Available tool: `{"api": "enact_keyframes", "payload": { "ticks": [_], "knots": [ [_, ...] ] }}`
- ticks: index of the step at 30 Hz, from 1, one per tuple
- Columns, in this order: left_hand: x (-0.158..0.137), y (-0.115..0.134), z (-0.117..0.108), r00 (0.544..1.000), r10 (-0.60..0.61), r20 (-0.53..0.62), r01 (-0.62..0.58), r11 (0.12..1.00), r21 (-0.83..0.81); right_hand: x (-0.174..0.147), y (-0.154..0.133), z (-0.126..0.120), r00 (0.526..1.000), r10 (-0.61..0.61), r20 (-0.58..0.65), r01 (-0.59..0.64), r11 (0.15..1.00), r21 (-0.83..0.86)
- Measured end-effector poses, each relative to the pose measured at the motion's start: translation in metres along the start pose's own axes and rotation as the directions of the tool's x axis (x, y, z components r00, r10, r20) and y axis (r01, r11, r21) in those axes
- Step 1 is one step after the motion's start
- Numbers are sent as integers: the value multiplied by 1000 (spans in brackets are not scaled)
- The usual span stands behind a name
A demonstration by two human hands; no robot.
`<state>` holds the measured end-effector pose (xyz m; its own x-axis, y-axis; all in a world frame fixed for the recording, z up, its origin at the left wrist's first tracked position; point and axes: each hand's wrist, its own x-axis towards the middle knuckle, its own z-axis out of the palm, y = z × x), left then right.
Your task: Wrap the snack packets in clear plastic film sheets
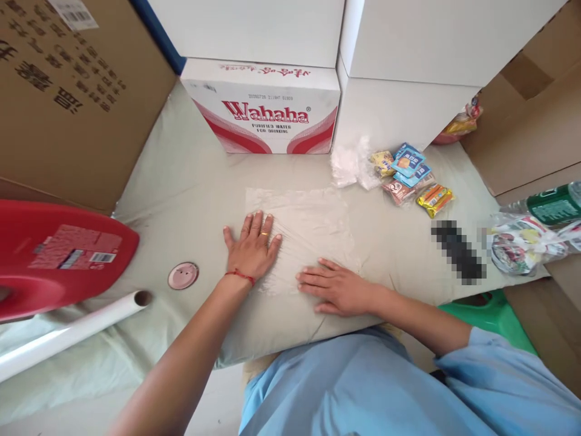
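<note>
A thin, clear plastic sheet (308, 221) lies spread on the pale green cloth, with faint wrinkles and uneven edges. My left hand (252, 247) rests flat on its left part, fingers spread; a ring and a red string bracelet show on it. Palm down, my right hand (338, 287) lies on the sheet's lower right part with its fingers stretched to the left. Neither hand grips anything. Behind the sheet's upper right corner sits a crumpled heap of clear plastic (356, 163). Several small snack packets (411, 166) are piled beside that heap.
A Wahaha carton (276, 115) and white boxes line the back. To the left are a brown carton (68, 97), a red bottle (63, 260), a white roll (77, 333) and a round pink object (183, 275). A plastic-wrapped package (517, 245) and green bottle (556, 204) lie right.
</note>
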<state>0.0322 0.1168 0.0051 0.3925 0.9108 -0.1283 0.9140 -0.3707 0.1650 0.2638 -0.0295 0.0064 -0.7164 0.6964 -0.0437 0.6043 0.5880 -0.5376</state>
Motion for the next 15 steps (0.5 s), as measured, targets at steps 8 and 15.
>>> {"api": "enact_keyframes", "payload": {
  "ticks": [8,15],
  "knots": [
    [-6,-20,-5,990,4,-140,-32,979,-201,-48,1,-54,978,143,-155,-96,956,277],
    [-62,-10,4,953,235,-190,-253,964,-78,46,23,-54,920,197,-338,-210,978,-2]
  ]
}}
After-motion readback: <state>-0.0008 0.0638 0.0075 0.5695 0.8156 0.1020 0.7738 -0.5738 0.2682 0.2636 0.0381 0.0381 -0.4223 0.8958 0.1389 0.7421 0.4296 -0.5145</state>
